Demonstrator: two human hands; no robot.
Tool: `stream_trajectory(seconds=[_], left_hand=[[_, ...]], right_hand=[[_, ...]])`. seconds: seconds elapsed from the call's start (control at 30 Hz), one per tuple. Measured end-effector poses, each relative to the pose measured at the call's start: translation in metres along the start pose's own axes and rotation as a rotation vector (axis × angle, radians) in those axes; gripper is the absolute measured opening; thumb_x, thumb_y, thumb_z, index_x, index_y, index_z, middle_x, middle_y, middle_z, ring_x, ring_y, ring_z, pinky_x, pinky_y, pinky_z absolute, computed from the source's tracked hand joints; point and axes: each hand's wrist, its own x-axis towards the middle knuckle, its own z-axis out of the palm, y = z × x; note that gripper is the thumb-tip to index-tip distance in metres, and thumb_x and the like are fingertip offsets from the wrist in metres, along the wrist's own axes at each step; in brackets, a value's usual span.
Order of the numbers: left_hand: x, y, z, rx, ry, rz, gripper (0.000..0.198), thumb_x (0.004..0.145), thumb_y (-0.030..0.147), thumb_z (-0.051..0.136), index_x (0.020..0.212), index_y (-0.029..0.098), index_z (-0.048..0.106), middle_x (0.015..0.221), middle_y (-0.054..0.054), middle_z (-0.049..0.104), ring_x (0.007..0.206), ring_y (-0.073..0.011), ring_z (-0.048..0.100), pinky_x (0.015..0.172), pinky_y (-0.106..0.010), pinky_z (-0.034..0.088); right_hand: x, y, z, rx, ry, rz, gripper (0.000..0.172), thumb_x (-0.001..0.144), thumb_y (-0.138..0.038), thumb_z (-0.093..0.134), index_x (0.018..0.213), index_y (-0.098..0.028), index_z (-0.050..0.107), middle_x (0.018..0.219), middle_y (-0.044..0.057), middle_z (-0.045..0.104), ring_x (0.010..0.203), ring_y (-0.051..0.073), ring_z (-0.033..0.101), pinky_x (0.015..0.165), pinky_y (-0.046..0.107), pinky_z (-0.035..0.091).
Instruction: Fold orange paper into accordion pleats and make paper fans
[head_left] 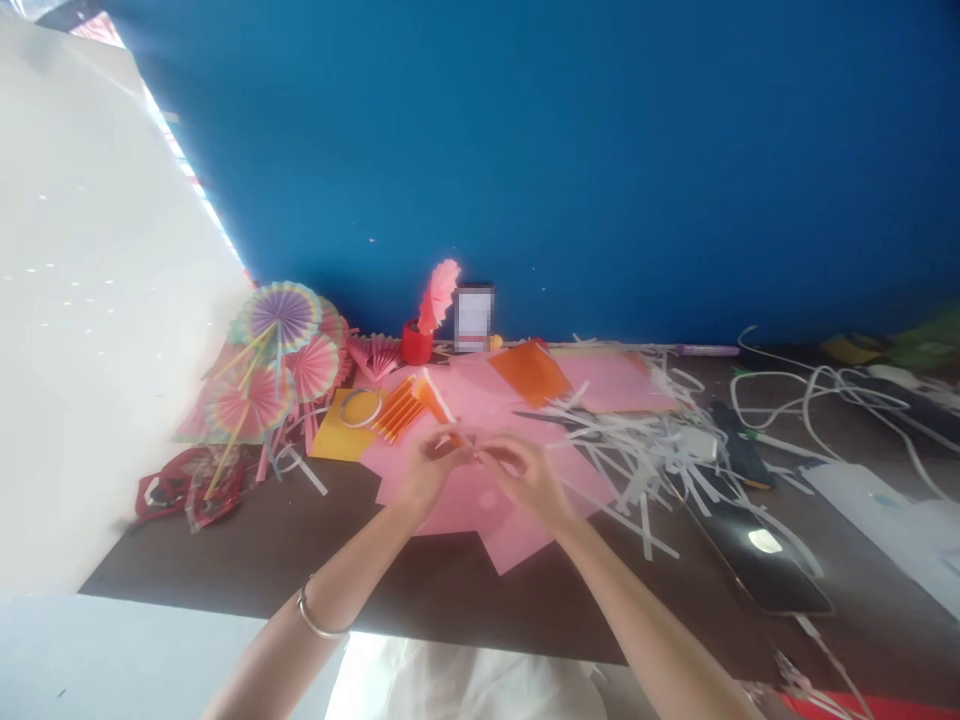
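Note:
My left hand (429, 472) and my right hand (525, 478) meet fingertip to fingertip over a stack of pink paper sheets (502, 540). A narrow orange folded paper strip (433, 396) with a white edge rises at a slant from my left fingers, which are pinched on its lower end. My right thumb and fingers are pinched together right beside it; what lies between them is too small and blurred to name. Just behind my left hand is an orange pleated paper (397, 409), lying next to a roll of clear tape (361, 408) on yellow paper (337, 440).
Finished paper fans (276, 318) stand at the left above a red bundle (196, 488). A red pot (417, 342) holds a pink fan. Orange sheets (531, 373) lie behind. White paper strips (637, 450), a phone (757, 550) and white cables (825, 390) spread across the right.

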Motion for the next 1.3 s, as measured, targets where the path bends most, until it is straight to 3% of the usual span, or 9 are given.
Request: stream_trajectory(seconds=[0.23, 0.53, 0.63, 0.7, 0.83, 0.93, 1.07, 1.17, 1.3], left_hand=[[-0.001, -0.004, -0.003, 0.137, 0.13, 0.185, 0.018, 0.064, 0.018, 0.073, 0.081, 0.018, 0.065, 0.088, -0.003, 0.064, 0.089, -0.018, 0.062, 0.079, -0.031, 0.047], [-0.002, -0.009, 0.001, 0.075, 0.069, 0.216, 0.015, 0.067, 0.019, 0.071, 0.064, 0.018, 0.056, 0.073, -0.001, 0.062, 0.095, -0.0216, 0.062, 0.089, -0.04, 0.045], [-0.002, -0.012, -0.002, 0.304, 0.098, 0.259, 0.015, 0.07, 0.025, 0.068, 0.066, 0.018, 0.056, 0.087, -0.005, 0.059, 0.098, -0.0215, 0.059, 0.085, -0.038, 0.046], [-0.004, -0.014, -0.005, 0.559, 0.196, 0.327, 0.015, 0.071, 0.03, 0.067, 0.072, 0.018, 0.058, 0.096, -0.007, 0.054, 0.098, -0.0213, 0.056, 0.082, -0.037, 0.047], [-0.007, -0.012, -0.011, 1.111, 0.343, 0.621, 0.014, 0.077, 0.03, 0.06, 0.086, 0.019, 0.06, 0.101, -0.01, 0.052, 0.097, -0.0225, 0.052, 0.083, -0.04, 0.044], [-0.007, -0.002, -0.011, 1.453, 0.191, 0.861, 0.026, 0.082, 0.026, 0.054, 0.106, 0.021, 0.059, 0.114, -0.013, 0.055, 0.113, -0.0265, 0.046, 0.096, -0.046, 0.034], [-0.004, 0.008, -0.011, 1.689, -0.054, 0.851, 0.027, 0.087, 0.027, 0.046, 0.113, 0.025, 0.056, 0.11, -0.007, 0.063, 0.114, -0.0244, 0.049, 0.107, -0.051, 0.013], [-0.001, 0.006, -0.014, 1.688, -0.146, 0.743, 0.021, 0.09, 0.024, 0.041, 0.096, 0.025, 0.061, 0.089, -0.001, 0.068, 0.092, -0.0178, 0.059, 0.106, -0.045, 0.018], [0.001, 0.002, -0.017, 1.633, -0.182, 0.691, 0.021, 0.089, 0.022, 0.041, 0.093, 0.022, 0.062, 0.083, -0.003, 0.066, 0.08, -0.0183, 0.058, 0.09, -0.038, 0.032]], right_hand=[[0.001, -0.003, 0.005, 0.246, -0.002, 0.34, 0.029, 0.069, -0.042, 0.07, 0.081, -0.017, 0.064, 0.076, 0.005, 0.067, 0.069, 0.019, 0.067, 0.072, 0.037, 0.055], [0.001, 0.009, 0.016, 0.34, 0.083, 0.351, 0.029, 0.062, -0.036, 0.076, 0.081, -0.017, 0.065, 0.079, 0.005, 0.069, 0.075, 0.02, 0.067, 0.074, 0.034, 0.054], [0.0, 0.01, 0.015, 0.276, 0.121, 0.317, 0.026, 0.065, -0.038, 0.073, 0.077, -0.017, 0.064, 0.074, 0.005, 0.069, 0.072, 0.021, 0.067, 0.07, 0.035, 0.055], [0.001, 0.012, 0.012, 0.201, 0.161, 0.284, 0.025, 0.066, -0.038, 0.072, 0.077, -0.017, 0.064, 0.074, 0.006, 0.069, 0.072, 0.021, 0.067, 0.069, 0.035, 0.055], [0.004, 0.018, 0.004, 0.005, 0.211, 0.158, 0.019, 0.071, -0.034, 0.067, 0.08, -0.017, 0.064, 0.078, 0.006, 0.068, 0.075, 0.02, 0.066, 0.072, 0.035, 0.054], [0.003, 0.019, 0.0, -0.208, 0.134, 0.001, 0.012, 0.079, -0.029, 0.058, 0.081, -0.02, 0.064, 0.082, 0.006, 0.067, 0.076, 0.019, 0.064, 0.073, 0.034, 0.053], [0.0, 0.018, -0.002, -0.414, 0.007, -0.175, 0.013, 0.084, -0.023, 0.051, 0.084, -0.022, 0.064, 0.086, 0.005, 0.067, 0.08, 0.019, 0.063, 0.076, 0.034, 0.052], [-0.001, 0.017, -0.001, -0.478, 0.014, -0.207, 0.015, 0.085, -0.024, 0.049, 0.088, -0.022, 0.063, 0.088, 0.005, 0.068, 0.081, 0.019, 0.064, 0.076, 0.034, 0.052], [-0.001, 0.017, -0.001, -0.509, 0.018, -0.172, 0.016, 0.086, -0.027, 0.048, 0.087, -0.023, 0.064, 0.089, 0.005, 0.068, 0.081, 0.019, 0.064, 0.076, 0.033, 0.051]])
